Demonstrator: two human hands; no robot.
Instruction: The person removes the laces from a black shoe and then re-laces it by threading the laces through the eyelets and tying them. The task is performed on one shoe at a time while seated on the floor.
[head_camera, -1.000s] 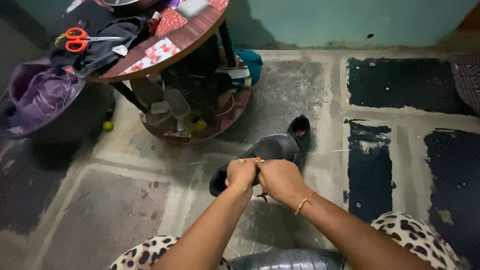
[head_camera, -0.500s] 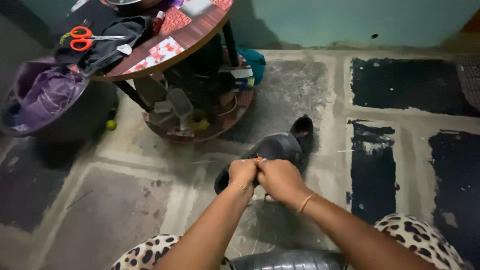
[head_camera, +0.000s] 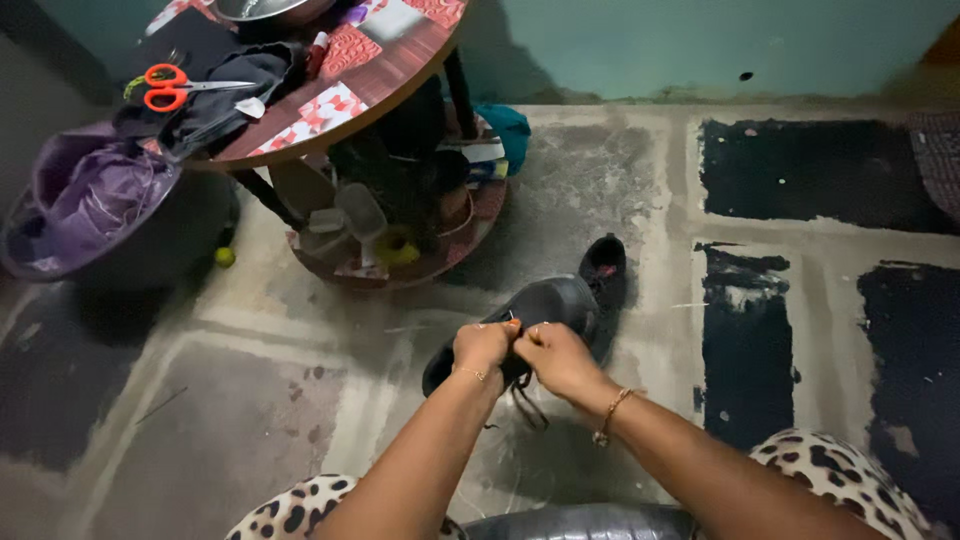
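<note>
A black shoe (head_camera: 548, 305) lies on the patchy concrete floor in front of me, its opening pointing away. My left hand (head_camera: 482, 348) and my right hand (head_camera: 557, 359) are both closed over the near part of the shoe, pinching its black laces (head_camera: 527, 398), whose loose ends hang down below my hands. The toe end is partly hidden by my hands. A thin bracelet sits on each wrist.
A round wooden table (head_camera: 370, 80) stands at upper left with orange-handled scissors (head_camera: 170, 86) and dark cloth on top, and clutter on its lower shelf. A dark basin with purple fabric (head_camera: 95, 205) sits beside it. A small yellow-green ball (head_camera: 225, 257) lies on the floor.
My hands have shifted slightly down and apart on the shoe, and the lace ends now dangle in view beneath them. The shoe has barely moved.
</note>
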